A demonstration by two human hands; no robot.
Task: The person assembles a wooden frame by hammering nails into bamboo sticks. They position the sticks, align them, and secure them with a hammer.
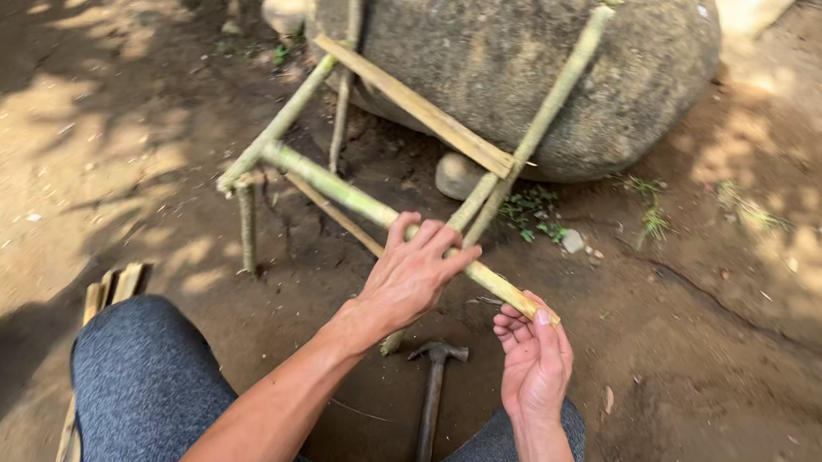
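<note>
A frame of green bamboo poles (335, 186) and a flat wooden slat (413, 107) leans against a big grey boulder (509, 50). My left hand (414, 274) grips the front horizontal bamboo pole from above, near where an upright pole meets it. My right hand (531, 358) pinches the cut end of that same pole between thumb and fingers. Below the hands a claw hammer (431, 396) lies on the dirt between my knees.
My legs in grey trousers (145, 386) fill the bottom of the view. Several split bamboo strips (106, 292) lie on the ground at the left. A small pale stone (457, 175) sits under the boulder. Bare packed dirt (752, 344) lies all around.
</note>
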